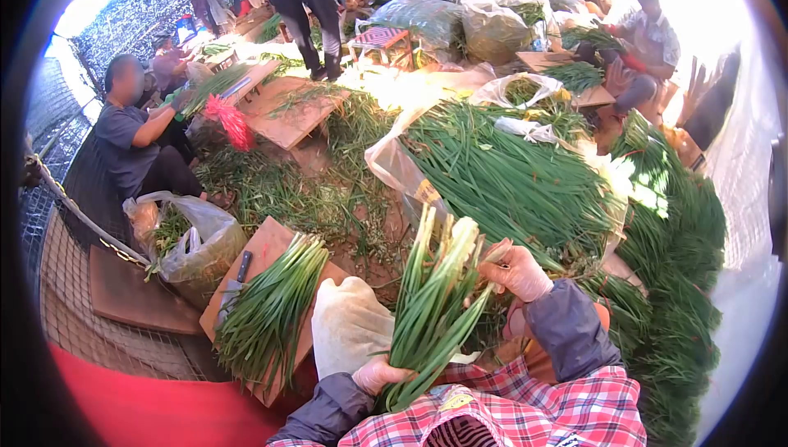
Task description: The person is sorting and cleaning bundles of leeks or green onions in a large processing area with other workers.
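Note:
A bunch of long green stalks with pale ends is held upright in front of my body. My left hand is wrapped round its leafy lower part. At the upper right of the bunch, my right hand has its fingers bent together near the pale ends, with a thin stalk at the fingertips. Another pile of green stalks lies on a wooden board to the left, beside a knife with a dark handle.
A large heap of green stalks lies ahead, with more bundles at the right. A plastic bag stands at the left. Several people sit or stand farther back, near stuffed bags. Loose leaves cover the ground.

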A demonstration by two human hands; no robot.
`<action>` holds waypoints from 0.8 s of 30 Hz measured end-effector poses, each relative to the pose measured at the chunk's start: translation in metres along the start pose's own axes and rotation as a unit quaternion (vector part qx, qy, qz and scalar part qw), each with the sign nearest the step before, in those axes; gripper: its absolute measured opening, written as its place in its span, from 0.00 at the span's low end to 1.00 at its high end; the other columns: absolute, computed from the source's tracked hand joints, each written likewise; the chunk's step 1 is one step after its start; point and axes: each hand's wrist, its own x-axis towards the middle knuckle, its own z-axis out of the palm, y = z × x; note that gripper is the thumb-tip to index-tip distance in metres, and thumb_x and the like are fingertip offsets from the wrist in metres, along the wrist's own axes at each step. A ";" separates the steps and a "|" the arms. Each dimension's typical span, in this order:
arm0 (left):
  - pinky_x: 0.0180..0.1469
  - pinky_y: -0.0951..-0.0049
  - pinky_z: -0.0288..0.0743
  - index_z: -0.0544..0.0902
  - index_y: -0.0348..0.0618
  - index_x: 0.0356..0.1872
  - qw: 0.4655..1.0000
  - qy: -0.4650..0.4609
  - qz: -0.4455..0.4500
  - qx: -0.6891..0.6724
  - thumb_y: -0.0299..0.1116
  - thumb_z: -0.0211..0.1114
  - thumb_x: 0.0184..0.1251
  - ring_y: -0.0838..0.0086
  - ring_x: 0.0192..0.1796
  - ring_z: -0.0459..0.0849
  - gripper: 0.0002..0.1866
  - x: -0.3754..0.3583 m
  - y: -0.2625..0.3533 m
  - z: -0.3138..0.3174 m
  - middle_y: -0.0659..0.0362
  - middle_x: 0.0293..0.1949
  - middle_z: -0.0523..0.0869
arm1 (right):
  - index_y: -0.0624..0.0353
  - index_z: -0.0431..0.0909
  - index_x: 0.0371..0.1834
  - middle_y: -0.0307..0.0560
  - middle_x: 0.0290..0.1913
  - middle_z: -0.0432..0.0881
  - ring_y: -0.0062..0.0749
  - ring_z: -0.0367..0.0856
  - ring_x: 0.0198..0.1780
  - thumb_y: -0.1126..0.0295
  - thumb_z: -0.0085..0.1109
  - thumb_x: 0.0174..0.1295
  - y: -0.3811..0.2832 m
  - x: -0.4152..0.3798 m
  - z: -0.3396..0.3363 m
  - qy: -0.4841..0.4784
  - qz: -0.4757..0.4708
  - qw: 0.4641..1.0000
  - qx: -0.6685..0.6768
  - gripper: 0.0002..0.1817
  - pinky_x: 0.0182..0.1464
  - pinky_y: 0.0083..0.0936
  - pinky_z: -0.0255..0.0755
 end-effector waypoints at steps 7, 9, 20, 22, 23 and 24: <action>0.54 0.72 0.71 0.74 0.35 0.56 0.996 -0.060 -0.044 0.044 0.29 0.66 0.54 0.70 0.49 0.80 0.26 -0.019 0.004 0.006 0.52 0.50 0.82 | 0.64 0.78 0.41 0.37 0.29 0.81 0.17 0.75 0.29 0.74 0.59 0.61 0.050 0.038 -0.007 0.113 -0.109 0.986 -0.063 0.07 0.33 0.18 0.71; 0.50 0.74 0.73 0.75 0.35 0.55 0.997 -0.029 -0.057 0.045 0.29 0.66 0.54 0.71 0.46 0.81 0.25 -0.028 0.014 0.008 0.52 0.49 0.83 | 0.64 0.78 0.41 0.38 0.29 0.81 0.19 0.76 0.31 0.75 0.57 0.62 0.051 0.044 0.004 0.151 -0.174 0.968 -0.095 0.07 0.36 0.19 0.71; 0.33 0.66 0.80 0.74 0.31 0.51 0.963 0.225 0.149 0.018 0.22 0.65 0.48 0.63 0.30 0.84 0.24 -0.109 0.047 -0.008 0.46 0.34 0.84 | 0.61 0.79 0.37 0.51 0.26 0.83 0.42 0.83 0.29 0.61 0.55 0.60 0.138 0.062 -0.038 0.123 0.084 0.787 -0.598 0.13 0.34 0.37 0.75; 0.25 0.68 0.74 0.74 0.32 0.47 0.954 0.238 0.168 0.070 0.28 0.67 0.46 0.65 0.24 0.80 0.24 -0.113 0.050 -0.024 0.49 0.27 0.81 | 0.58 0.80 0.39 0.53 0.34 0.84 0.48 0.83 0.40 0.60 0.56 0.58 0.193 0.059 -0.049 0.035 0.142 0.748 -0.648 0.14 0.41 0.43 0.75; 0.24 0.70 0.72 0.74 0.32 0.47 0.960 0.208 0.186 0.039 0.28 0.67 0.46 0.65 0.24 0.80 0.24 -0.116 0.059 -0.022 0.50 0.27 0.81 | 0.58 0.81 0.38 0.54 0.36 0.84 0.49 0.82 0.41 0.58 0.57 0.57 0.231 0.060 -0.053 -0.042 0.172 0.720 -0.671 0.15 0.42 0.43 0.75; 0.24 0.70 0.73 0.74 0.32 0.48 0.958 0.205 0.195 0.049 0.28 0.67 0.46 0.66 0.24 0.80 0.24 -0.118 0.063 -0.024 0.50 0.28 0.82 | 0.58 0.82 0.39 0.54 0.37 0.84 0.49 0.82 0.41 0.58 0.58 0.57 0.204 0.050 -0.036 -0.048 0.159 0.739 -0.653 0.15 0.43 0.42 0.75</action>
